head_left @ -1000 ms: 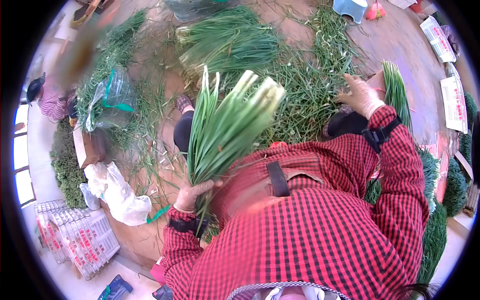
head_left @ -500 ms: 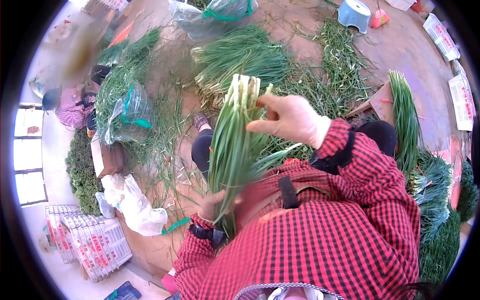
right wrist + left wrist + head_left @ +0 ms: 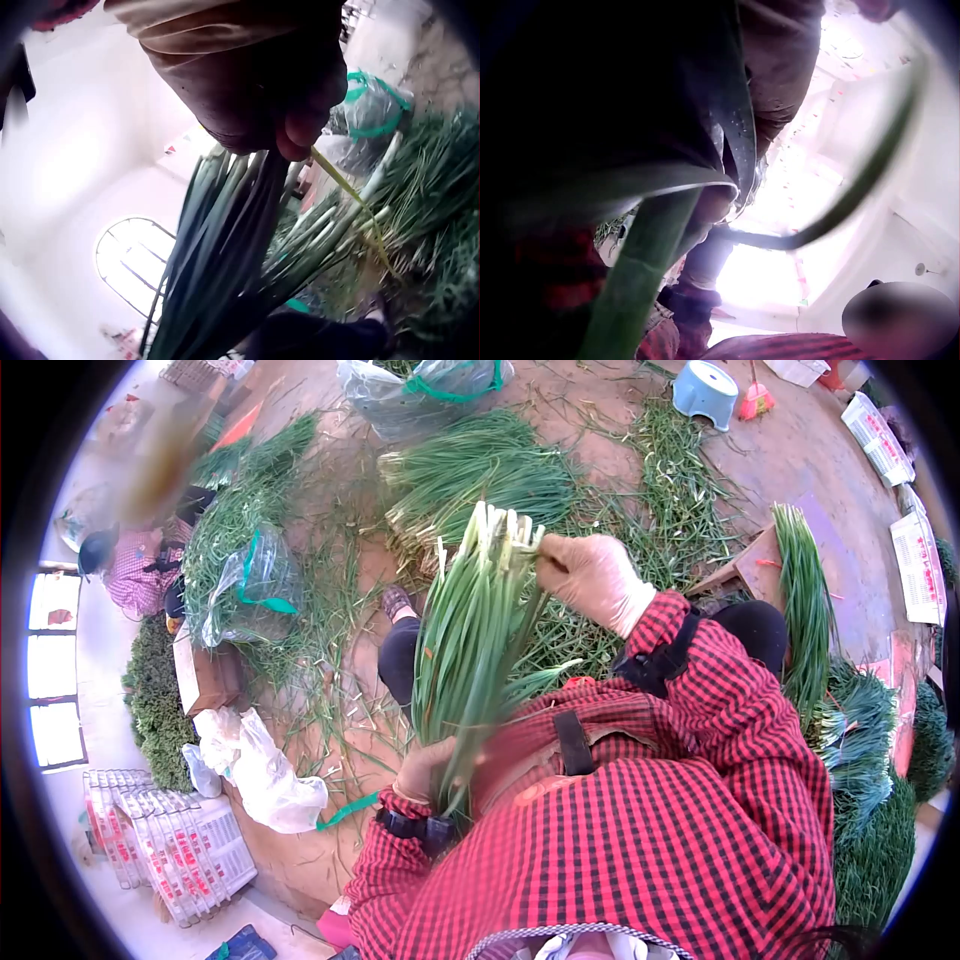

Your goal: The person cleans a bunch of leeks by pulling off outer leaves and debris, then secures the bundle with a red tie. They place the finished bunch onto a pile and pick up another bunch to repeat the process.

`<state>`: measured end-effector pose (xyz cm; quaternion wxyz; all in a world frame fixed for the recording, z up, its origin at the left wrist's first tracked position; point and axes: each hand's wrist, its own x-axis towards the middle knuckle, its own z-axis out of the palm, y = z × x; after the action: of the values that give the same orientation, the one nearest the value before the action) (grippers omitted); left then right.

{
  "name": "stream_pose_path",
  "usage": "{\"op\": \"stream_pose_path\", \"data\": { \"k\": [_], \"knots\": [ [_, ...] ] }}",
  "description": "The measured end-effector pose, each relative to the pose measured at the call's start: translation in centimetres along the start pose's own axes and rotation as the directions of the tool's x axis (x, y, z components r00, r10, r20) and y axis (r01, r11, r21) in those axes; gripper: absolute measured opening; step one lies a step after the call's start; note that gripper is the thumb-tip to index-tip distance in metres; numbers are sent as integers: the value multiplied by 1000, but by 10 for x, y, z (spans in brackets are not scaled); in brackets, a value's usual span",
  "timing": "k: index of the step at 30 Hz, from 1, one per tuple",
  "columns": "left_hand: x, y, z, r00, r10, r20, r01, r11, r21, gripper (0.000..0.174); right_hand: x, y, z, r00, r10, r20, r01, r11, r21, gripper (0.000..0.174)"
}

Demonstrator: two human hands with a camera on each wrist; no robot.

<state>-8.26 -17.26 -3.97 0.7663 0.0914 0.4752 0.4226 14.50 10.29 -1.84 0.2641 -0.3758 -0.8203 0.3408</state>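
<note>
A loose bunch of garlic chives, white stem ends up and green leaves hanging down, stands upright before the body. My gloved left hand grips it low among the leaves, partly covered by them. At the white ends, the thumb and forefinger of my gloved right hand pinch at the bunch's right edge. In the right wrist view a thin yellowish leaf trails from those fingertips. Close green blades and dark shadow fill much of the left wrist view.
A large heap of chives lies on the floor ahead, with loose trimmings around it. A tied bundle leans at the right. Plastic bags, a blue stool and white baskets stand around. Another person sits at far left.
My right hand came in from the right side to the white ends of the bunch, and its fingers have closed to a pinch. The left hand keeps its grip, the bunch now more upright.
</note>
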Motion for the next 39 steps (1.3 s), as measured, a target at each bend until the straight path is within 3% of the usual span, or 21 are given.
{"op": "stream_pose_path", "data": {
  "k": [1,3,5,6,7,8,9,12,14,16,17,19,22,25,26,29,30,33,37,39],
  "knots": [
    [0,-4,-7,1000,1,29,0,1000,-16,51,1,3,-8,999,39,3,-39,999,14,13],
    [2,-15,-22,996,3,85,1,999,-50,52,5,17,-25,999,45,22,-41,989,-143,13],
    [4,-17,-27,987,-43,157,59,994,-96,53,6,41,-38,997,-33,-75,14,971,-237,7],
    [5,-18,-27,978,-45,202,72,989,-127,53,7,53,-47,997,2,-80,-23,965,-262,8],
    [5,-18,-28,968,-45,247,86,984,-158,53,11,61,-57,990,63,-129,-106,928,-357,9],
    [3,-18,-27,968,-51,245,92,983,-157,53,15,69,-74,956,282,-77,-286,848,-446,12],
    [1,-16,-25,969,-57,242,97,983,-154,53,19,63,-91,871,489,-48,-436,722,-537,17],
    [4,-14,-27,964,-34,264,71,989,-133,54,-1,73,-90,959,119,-258,-240,827,-509,31],
    [4,-12,-22,977,-37,210,56,995,-86,53,5,37,-82,994,28,-107,-44,988,-146,41],
    [6,-6,-11,980,-33,194,40,999,-29,54,10,11,-69,973,-224,-52,228,970,82,31],
    [8,-4,-9,982,-28,184,30,1000,-4,54,11,-7,-69,973,-226,53,224,973,47,25],
    [6,-5,-11,976,-24,216,30,999,-25,55,15,-12,-56,988,66,139,-80,992,95,22],
    [3,-11,-22,956,45,289,-10,992,-123,56,19,-8,-55,971,103,215,-106,994,3,23],
    [4,-16,-31,953,95,289,-55,988,-145,56,13,-1,-39,986,-102,-134,139,942,306,26],
    [5,-22,-36,952,116,281,-76,986,-150,57,14,-2,-36,960,-143,-242,209,938,277,31],
    [5,-16,-31,971,79,227,-56,993,-108,59,16,-24,-53,911,-332,-244,359,930,74,33],
    [4,-12,-26,978,49,204,-32,996,-86,60,16,-31,-55,891,-402,-210,406,914,-28,23],
    [5,-6,-18,984,8,177,-3,1000,-28,62,18,-37,-51,845,-535,6,511,803,-307,18],
    [7,-12,-28,961,12,275,23,992,-125,63,12,-33,-40,916,-214,339,364,798,-480,22],
    [9,-15,-33,958,41,283,4,988,-157,64,9,-29,-34,890,-246,383,375,873,-311,22]
  ]
}}
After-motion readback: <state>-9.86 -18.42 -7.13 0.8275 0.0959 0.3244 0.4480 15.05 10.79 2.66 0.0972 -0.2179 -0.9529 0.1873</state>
